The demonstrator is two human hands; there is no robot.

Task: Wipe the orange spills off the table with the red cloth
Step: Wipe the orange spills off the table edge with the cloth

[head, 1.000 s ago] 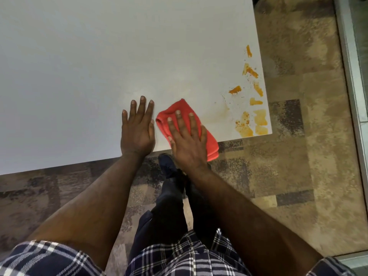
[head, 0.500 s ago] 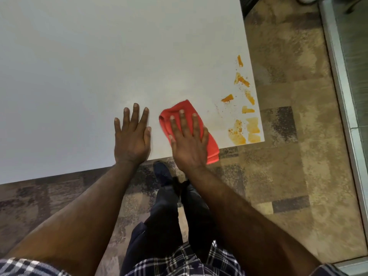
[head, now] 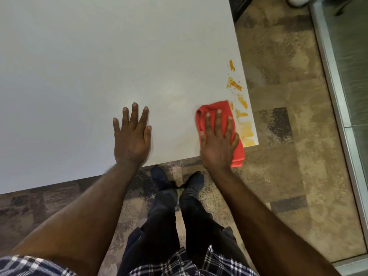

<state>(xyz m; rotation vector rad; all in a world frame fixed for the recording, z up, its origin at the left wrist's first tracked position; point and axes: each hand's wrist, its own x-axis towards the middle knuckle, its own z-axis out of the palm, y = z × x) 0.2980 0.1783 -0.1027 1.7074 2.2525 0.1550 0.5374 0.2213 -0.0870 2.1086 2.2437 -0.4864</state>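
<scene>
The red cloth [head: 216, 106] lies near the white table's [head: 99, 76] front right corner, its lower end hanging over the front edge. My right hand [head: 218, 140] presses flat on the cloth with fingers spread. Orange spills [head: 248, 130] streak the table along its right edge, just right of the cloth, and run farther back as an orange smear [head: 234, 84]. My left hand [head: 132, 136] rests flat on the bare table, palm down, well left of the cloth and holding nothing.
The table's front edge runs just under both wrists, its right edge beside the spills. Patterned brown carpet [head: 288, 156] covers the floor. My dark shoes [head: 159, 176] stand below the table edge. A metal door frame [head: 338, 96] runs along the right.
My right hand has slid the red cloth to the right, onto the nearest orange spills by the corner. The left hand has stayed flat on the table.
</scene>
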